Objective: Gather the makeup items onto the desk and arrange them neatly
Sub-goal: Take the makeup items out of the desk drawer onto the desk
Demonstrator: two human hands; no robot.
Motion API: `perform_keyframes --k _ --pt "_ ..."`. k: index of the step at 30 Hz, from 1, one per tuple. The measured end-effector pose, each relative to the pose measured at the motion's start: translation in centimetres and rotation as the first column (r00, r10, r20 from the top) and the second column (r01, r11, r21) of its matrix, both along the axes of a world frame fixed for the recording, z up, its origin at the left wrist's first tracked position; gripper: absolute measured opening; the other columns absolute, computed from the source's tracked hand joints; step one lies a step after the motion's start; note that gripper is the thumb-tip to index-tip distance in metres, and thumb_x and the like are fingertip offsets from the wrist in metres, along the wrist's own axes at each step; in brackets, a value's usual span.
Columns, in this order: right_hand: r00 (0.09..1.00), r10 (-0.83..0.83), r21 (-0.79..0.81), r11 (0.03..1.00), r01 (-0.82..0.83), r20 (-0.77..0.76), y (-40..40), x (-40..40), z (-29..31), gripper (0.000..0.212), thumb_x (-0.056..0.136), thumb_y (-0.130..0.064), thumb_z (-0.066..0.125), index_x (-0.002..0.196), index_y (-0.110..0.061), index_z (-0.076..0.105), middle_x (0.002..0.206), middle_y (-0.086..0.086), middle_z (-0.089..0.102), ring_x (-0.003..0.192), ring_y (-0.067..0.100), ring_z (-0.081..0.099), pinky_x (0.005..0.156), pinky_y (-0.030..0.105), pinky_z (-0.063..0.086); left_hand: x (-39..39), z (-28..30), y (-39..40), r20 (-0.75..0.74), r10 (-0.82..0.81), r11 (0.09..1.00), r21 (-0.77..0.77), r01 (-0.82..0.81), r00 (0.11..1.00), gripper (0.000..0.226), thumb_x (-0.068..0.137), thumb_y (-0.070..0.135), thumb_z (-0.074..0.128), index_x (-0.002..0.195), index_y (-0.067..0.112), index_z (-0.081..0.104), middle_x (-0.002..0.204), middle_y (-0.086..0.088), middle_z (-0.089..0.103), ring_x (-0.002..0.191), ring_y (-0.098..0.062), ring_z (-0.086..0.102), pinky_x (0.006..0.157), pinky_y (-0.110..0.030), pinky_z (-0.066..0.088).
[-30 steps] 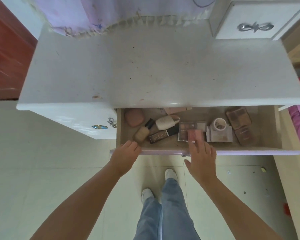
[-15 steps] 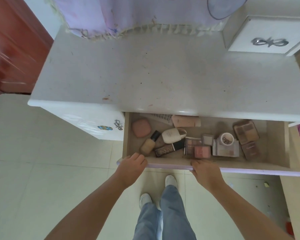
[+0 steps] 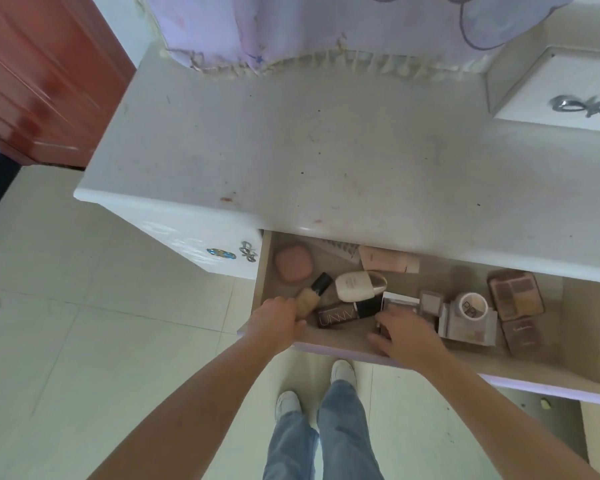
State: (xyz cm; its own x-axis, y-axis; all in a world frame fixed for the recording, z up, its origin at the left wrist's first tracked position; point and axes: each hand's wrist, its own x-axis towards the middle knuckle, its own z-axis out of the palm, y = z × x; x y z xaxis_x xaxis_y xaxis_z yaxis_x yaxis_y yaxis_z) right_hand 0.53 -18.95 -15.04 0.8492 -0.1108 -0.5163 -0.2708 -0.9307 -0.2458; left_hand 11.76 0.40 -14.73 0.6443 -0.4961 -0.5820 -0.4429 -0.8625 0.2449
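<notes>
We list: a lilac fringed cloth (image 3: 291, 32) hanging over the tabletop's far edge; a small white drawer box (image 3: 565, 98) with a silver bow handle (image 3: 586, 106) at the far right corner; a red-brown wooden cabinet (image 3: 39, 74) left; pale floor tiles (image 3: 84, 341).

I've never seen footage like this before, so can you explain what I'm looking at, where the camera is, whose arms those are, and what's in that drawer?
There is no machine here: a person wears one wide-angle camera on the head, looking down at their own arms, jeans and shoes. They stand at a white desk with its drawer pulled open. The left hand grips a beige foundation bottle with a black cap. The right hand reaches in over a small palette; whether it grips anything is unclear. Also inside the drawer: a pink compact, a white bottle, a dark tube, a small round jar and brown eyeshadow palettes.
</notes>
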Motion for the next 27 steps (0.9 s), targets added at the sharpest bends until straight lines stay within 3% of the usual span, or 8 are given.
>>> perform_keyframes --k 3,6,10,14,18,21,24,27 --pt "0.99 0.127 -0.023 0.992 -0.126 0.058 0.1 4.3 -0.9 0.042 0.087 -0.025 0.049 0.127 -0.013 0.042 0.135 0.005 0.042 0.123 0.022 0.035 0.1 0.032 0.035 0.3 -1.5 -2.2 0.023 0.083 0.992 0.099 -0.084 0.996 0.037 0.09 0.024 0.049 0.122 0.008 0.041 0.126 -0.01 0.047 0.118 -0.027 0.042 0.091 -0.034 0.041" --pt "0.971 0.231 -0.076 0.969 -0.236 -0.067 0.1 7.5 -2.2 0.054 0.082 -0.017 0.055 0.131 -0.01 0.034 0.139 0.006 0.034 0.129 0.025 0.024 0.097 0.035 0.036 0.1 -3.1 -3.9 0.025 0.106 0.982 0.155 -0.109 0.994 0.037 0.088 0.015 0.047 0.124 0.009 0.038 0.127 -0.011 0.046 0.118 -0.027 0.042 0.09 -0.035 0.042" --pt "0.932 0.33 -0.119 0.93 -0.348 -0.148 -0.2 9.7 -3.6 0.058 0.075 -0.011 0.06 0.128 -0.008 0.035 0.135 0.012 0.035 0.125 0.028 0.026 0.095 0.035 0.032 0.7 -4.5 -4.9 0.047 0.168 0.973 0.15 -0.173 0.985 0.033 0.09 0.016 0.044 0.122 0.008 0.039 0.127 -0.012 0.045 0.115 -0.028 0.044 0.088 -0.036 0.041" --pt "0.907 0.392 -0.097 0.907 -0.409 -0.154 -1.0 10.0 -3.7 0.054 0.071 -0.023 0.064 0.119 -0.008 0.043 0.127 0.012 0.04 0.118 0.028 0.033 0.094 0.033 0.03 2.1 -5.2 -4.6 -0.013 0.211 0.967 0.147 -0.207 0.977 0.033 0.087 0.015 0.05 0.12 0.008 0.047 0.127 -0.012 0.041 0.115 -0.029 0.045 0.089 -0.036 0.042" --pt "0.942 0.303 -0.028 0.95 -0.31 -0.146 -1.1 9.1 -1.9 0.063 0.067 -0.032 0.063 0.122 -0.013 0.039 0.122 0.007 0.044 0.11 0.024 0.042 0.083 0.027 0.033 2.1 -5.1 -4.0 -0.054 0.203 0.973 0.123 -0.195 0.978 0.033 0.083 0.022 0.059 0.114 0.012 0.052 0.118 -0.009 0.056 0.107 -0.027 0.055 0.082 -0.034 0.045" --pt "0.963 0.266 0.069 0.963 -0.262 -0.052 -1.2 8.6 1.1 0.064 0.063 -0.033 0.063 0.121 -0.018 0.041 0.116 0.0 0.049 0.103 0.02 0.047 0.073 0.02 0.029 2.2 -3.3 -2.6 -0.092 0.225 0.974 -0.012 -0.227 0.97 0.041 0.08 0.037 0.062 0.114 0.017 0.051 0.113 -0.004 0.061 0.105 -0.024 0.056 0.08 -0.03 0.042" --pt "0.95 0.249 0.188 0.94 -0.284 0.189 -0.6 10.1 5.5 0.068 0.058 -0.025 0.069 0.121 -0.011 0.048 0.116 0.005 0.055 0.105 0.025 0.052 0.083 0.022 0.033 2.9 0.3 -0.1 -0.068 0.357 0.904 -0.225 -0.363 0.932 0.043 0.077 0.041 0.064 0.112 0.019 0.053 0.105 0.001 0.062 0.1 -0.019 0.054 0.071 -0.02 0.032" --pt "0.803 0.363 0.041 0.902 -0.431 0.472 1.1 14.5 8.9 0.069 0.047 -0.015 0.078 0.111 0.002 0.056 0.105 0.018 0.063 0.089 0.037 0.061 0.076 0.039 0.048 6.0 4.3 2.9 -0.09 0.557 0.748 -0.379 -0.545 0.826 0.034 0.071 0.034 0.071 0.095 0.013 0.06 0.089 -0.002 0.066 0.087 -0.022 0.061 0.07 -0.024 0.039"
